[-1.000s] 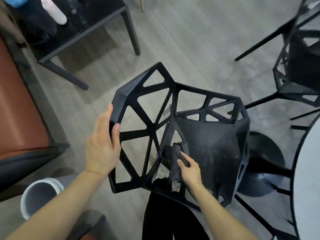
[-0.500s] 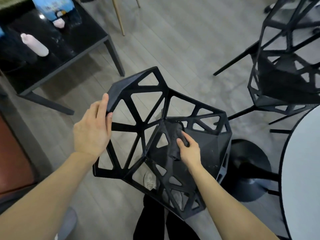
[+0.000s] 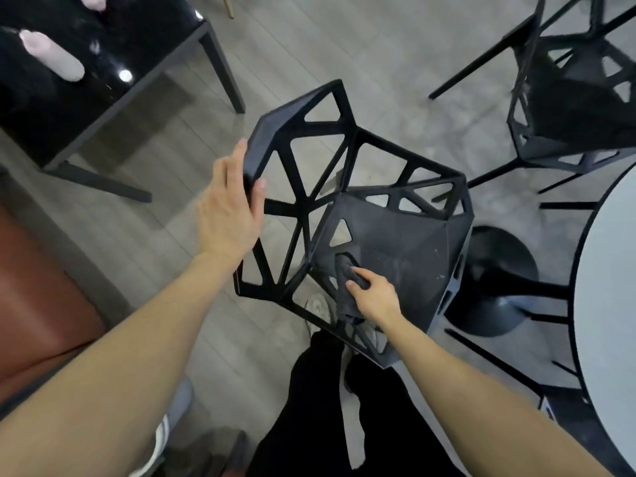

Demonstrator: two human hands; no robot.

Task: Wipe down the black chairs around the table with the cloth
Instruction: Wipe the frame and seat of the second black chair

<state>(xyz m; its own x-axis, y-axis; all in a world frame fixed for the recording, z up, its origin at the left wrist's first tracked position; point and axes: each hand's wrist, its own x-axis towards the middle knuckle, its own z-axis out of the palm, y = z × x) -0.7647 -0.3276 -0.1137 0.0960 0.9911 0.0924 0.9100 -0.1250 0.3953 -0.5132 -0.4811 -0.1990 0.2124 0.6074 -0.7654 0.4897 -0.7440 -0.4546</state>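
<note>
Fingers (image 3: 358,283) of right hand (image 3: 375,299) curl round dark cloth (image 3: 345,287), pressing it on near part of seat of black chair (image 3: 389,235). Left hand (image 3: 229,204) holds chair's back edge, fingers straight, thumb hooked round frame. Black trousers, pale shoes below. Grey wood floor. Round pale table (image 3: 609,304) right. Second black chair (image 3: 571,98) far right. Shiny black side table (image 3: 103,63) far left, one pink bottle (image 3: 51,55) lying on it. Two chairs, two tables.
</note>
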